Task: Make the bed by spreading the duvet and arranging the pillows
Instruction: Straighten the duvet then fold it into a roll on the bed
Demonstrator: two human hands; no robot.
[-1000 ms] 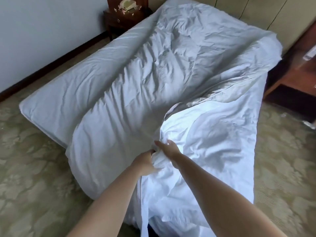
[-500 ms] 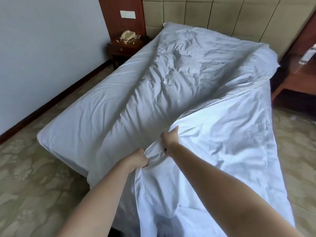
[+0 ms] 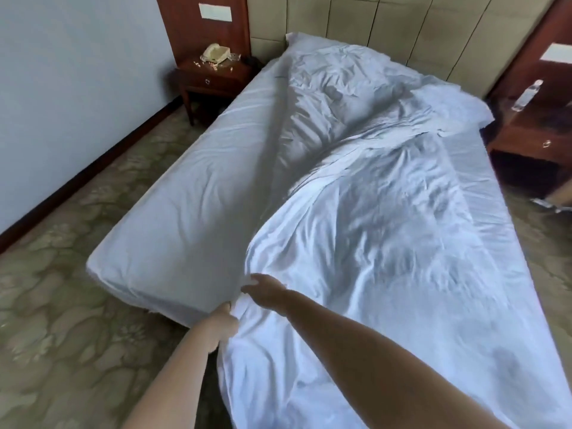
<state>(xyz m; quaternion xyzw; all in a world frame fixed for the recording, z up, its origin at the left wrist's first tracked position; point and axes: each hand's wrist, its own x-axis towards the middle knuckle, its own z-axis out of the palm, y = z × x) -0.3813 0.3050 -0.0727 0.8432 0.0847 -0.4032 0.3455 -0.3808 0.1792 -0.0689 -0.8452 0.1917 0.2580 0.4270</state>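
A white duvet [image 3: 387, 218] lies crumpled over the right and middle of the bed, folded back along a diagonal. The left strip of the mattress with its white sheet [image 3: 198, 205] is bare. My left hand [image 3: 224, 325] grips the duvet's near edge at the foot of the bed. My right hand [image 3: 266, 291] pinches the same edge just above and to the right. A bulge at the head of the bed [image 3: 309, 48] may be a pillow under the cover; I cannot tell.
A wooden nightstand [image 3: 213, 78] with a beige telephone [image 3: 215, 54] stands at the far left of the bed. Another nightstand [image 3: 535, 128] with a plastic bottle [image 3: 526, 96] is at the right. A padded headboard [image 3: 402, 23] backs the bed. Patterned carpet [image 3: 62, 320] surrounds it.
Both hands have pulled the duvet edge down and toward the foot of the bed. The lifted fold has dropped and the duvet lies flatter across the right side.
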